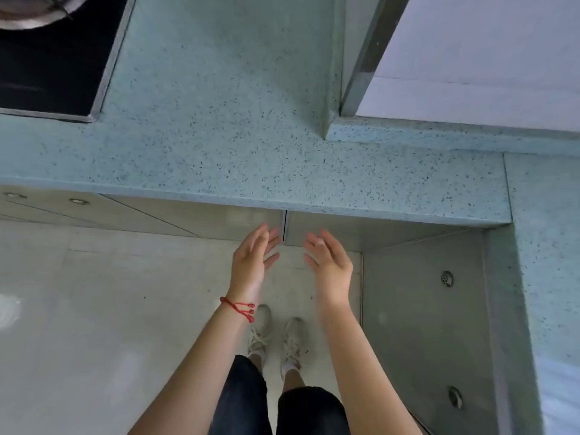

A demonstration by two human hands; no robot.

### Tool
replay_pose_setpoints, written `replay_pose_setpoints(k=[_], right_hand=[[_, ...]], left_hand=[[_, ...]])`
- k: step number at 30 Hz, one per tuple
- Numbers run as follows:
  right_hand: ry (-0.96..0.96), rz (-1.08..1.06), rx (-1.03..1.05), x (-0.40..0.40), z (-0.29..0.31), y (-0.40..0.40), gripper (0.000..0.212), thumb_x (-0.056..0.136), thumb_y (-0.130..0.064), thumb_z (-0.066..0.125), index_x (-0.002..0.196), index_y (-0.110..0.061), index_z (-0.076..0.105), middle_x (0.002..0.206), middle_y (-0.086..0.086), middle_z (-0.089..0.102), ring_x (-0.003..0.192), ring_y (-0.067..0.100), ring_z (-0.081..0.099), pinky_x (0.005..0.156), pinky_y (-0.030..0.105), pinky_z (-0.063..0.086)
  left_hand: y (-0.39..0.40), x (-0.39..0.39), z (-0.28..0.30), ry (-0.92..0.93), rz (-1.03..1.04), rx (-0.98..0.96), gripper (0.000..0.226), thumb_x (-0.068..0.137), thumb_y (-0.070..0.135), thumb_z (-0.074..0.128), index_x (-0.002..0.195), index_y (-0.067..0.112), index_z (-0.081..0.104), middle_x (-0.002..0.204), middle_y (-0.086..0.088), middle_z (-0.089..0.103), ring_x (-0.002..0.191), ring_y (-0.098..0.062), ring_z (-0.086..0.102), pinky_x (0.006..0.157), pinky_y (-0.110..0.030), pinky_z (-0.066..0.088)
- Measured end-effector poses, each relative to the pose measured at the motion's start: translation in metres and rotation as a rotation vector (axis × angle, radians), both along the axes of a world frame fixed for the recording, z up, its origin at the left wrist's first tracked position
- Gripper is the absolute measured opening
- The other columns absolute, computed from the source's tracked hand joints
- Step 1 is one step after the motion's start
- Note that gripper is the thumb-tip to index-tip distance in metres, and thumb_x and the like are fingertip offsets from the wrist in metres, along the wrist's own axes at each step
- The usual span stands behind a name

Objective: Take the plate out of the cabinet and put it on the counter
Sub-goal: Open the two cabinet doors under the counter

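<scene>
A speckled pale-green counter [238, 146] runs across the view. Under its front edge are two grey cabinet doors, the left door [219, 221] and the right door [361, 230], shut with a thin gap between them. My left hand [251, 259], with a red string at the wrist, reaches toward the gap with fingers apart and holds nothing. My right hand [329, 262] is just right of the gap, fingers also apart and empty. Both hands are close to the doors. No plate is visible.
A black cooktop [56, 64] with a pan at its far corner is set into the counter at the upper left. A white panel [477, 58] stands at the upper right. The counter turns toward me on the right over a grey side door [420, 309]. My feet stand on pale floor.
</scene>
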State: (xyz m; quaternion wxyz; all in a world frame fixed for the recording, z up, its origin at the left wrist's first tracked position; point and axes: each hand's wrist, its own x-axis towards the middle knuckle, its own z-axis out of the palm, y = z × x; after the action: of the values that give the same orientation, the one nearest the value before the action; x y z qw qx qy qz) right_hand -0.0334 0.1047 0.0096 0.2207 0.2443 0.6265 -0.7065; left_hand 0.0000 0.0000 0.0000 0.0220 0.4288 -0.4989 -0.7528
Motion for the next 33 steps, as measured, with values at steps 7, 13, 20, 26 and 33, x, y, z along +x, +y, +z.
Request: replay_pose_setpoints(k=[7, 13, 20, 26, 33], right_hand=[[-0.107, -0.171, -0.316, -0.031, -0.009, -0.017, 0.016, 0.091, -0.002, 0.046, 0.097, -0.012, 0.056, 0.106, 0.010, 0.065, 0.104, 0.024, 0.062, 0.089, 0.032, 0.050], [-0.138, -0.214, -0.455, -0.046, -0.013, -0.022, 0.025, 0.089, 0.007, 0.039, 0.091, -0.008, 0.059, 0.102, 0.012, 0.064, 0.097, 0.023, 0.065, 0.084, 0.031, 0.052], [-0.155, -0.220, -0.513, -0.044, -0.011, -0.025, 0.025, 0.089, 0.008, 0.041, 0.085, -0.009, 0.058, 0.095, 0.011, 0.063, 0.094, 0.023, 0.064, 0.088, 0.029, 0.049], [-0.139, -0.188, -0.497, -0.029, -0.008, -0.019, 0.021, 0.088, 0.007, 0.043, 0.086, -0.006, 0.059, 0.090, 0.010, 0.067, 0.093, 0.023, 0.066, 0.090, 0.031, 0.050], [-0.168, -0.218, -0.338, -0.003, -0.006, -0.009, 0.014, 0.086, 0.001, 0.055, 0.076, -0.008, 0.055, 0.074, 0.005, 0.063, 0.075, 0.016, 0.064, 0.073, 0.021, 0.056]], left_hand=[[-0.007, -0.027, -0.011, 0.122, 0.148, 0.289, 0.023, 0.090, 0.006, 0.046, 0.110, 0.011, 0.057, 0.111, -0.007, 0.063, 0.108, -0.022, 0.059, 0.091, -0.034, 0.048], [-0.013, -0.042, -0.012, 0.207, 0.137, 0.374, 0.026, 0.087, -0.003, 0.043, 0.102, 0.010, 0.060, 0.107, -0.005, 0.061, 0.104, -0.016, 0.060, 0.098, -0.033, 0.044], [-0.010, -0.040, -0.013, 0.250, 0.144, 0.425, 0.032, 0.084, -0.008, 0.042, 0.103, 0.011, 0.058, 0.107, -0.005, 0.062, 0.102, -0.016, 0.061, 0.090, -0.026, 0.050], [-0.006, -0.021, -0.010, 0.224, 0.153, 0.407, 0.026, 0.084, -0.008, 0.045, 0.088, 0.010, 0.063, 0.087, 0.000, 0.074, 0.096, -0.016, 0.067, 0.087, -0.027, 0.053], [0.006, 0.008, -0.007, 0.127, 0.240, 0.316, 0.012, 0.085, -0.001, 0.052, 0.080, 0.008, 0.059, 0.078, -0.005, 0.072, 0.086, -0.019, 0.070, 0.079, -0.025, 0.057]])
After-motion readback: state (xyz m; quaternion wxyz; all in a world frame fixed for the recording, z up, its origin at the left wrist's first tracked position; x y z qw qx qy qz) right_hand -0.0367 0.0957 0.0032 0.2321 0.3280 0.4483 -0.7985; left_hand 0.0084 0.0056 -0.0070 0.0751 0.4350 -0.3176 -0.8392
